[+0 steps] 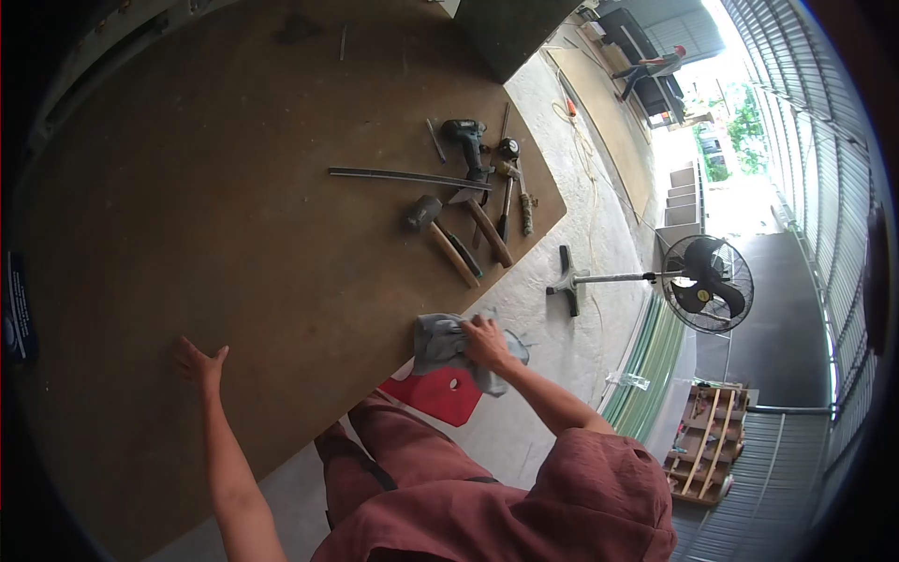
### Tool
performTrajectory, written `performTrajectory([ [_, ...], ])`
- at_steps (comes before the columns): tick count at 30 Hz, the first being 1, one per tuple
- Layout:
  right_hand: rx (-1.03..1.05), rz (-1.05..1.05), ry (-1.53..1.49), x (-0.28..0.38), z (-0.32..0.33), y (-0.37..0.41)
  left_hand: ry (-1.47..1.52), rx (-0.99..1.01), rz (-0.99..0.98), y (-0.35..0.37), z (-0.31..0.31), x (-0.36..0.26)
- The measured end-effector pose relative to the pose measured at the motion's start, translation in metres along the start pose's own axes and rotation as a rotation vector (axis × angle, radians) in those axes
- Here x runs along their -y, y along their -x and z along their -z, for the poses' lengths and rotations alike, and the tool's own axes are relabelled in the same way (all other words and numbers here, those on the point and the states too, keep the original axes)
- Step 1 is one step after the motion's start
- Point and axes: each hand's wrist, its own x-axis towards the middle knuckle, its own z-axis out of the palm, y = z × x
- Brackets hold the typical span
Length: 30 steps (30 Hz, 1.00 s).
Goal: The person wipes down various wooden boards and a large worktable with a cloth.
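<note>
My left hand (199,363) rests on the brown table (234,234), its fingers spread and holding nothing. At the table's edge my right hand (486,343) has its fingers closed on a grey cloth (438,345), part of which hangs over the edge. Beyond the cloth lie a rubber mallet (442,239), a hammer (487,229), a long metal strip (403,176) and a cordless drill (465,145). A tape measure (509,147) sits beside the drill.
A red stool (435,395) stands under the table edge near my legs. A standing fan (707,284) is on the floor to the right. A wooden rack (712,440) lies farther right. Another person (655,67) is in the background.
</note>
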Motion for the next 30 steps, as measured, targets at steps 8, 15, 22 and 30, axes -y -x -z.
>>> performTrajectory([
  [8, -0.145, 0.421, -0.411, 0.189, 0.026, -0.071, -0.082, 0.12, 0.12, -0.006, 0.01, -0.018],
  [15, 0.076, 0.16, -0.374, 0.21, 0.012, -0.114, -0.024, 0.122, 0.081, -0.011, 0.003, -0.01],
  [22, -0.025, -0.046, -0.416, 0.249, -0.043, -0.125, -0.015, 0.125, 0.076, -0.006, 0.013, -0.021],
  [30, -0.155, 0.274, -0.534, 0.276, -0.023, -0.123, 0.001, 0.119, 0.057, -0.017, -0.002, -0.012],
])
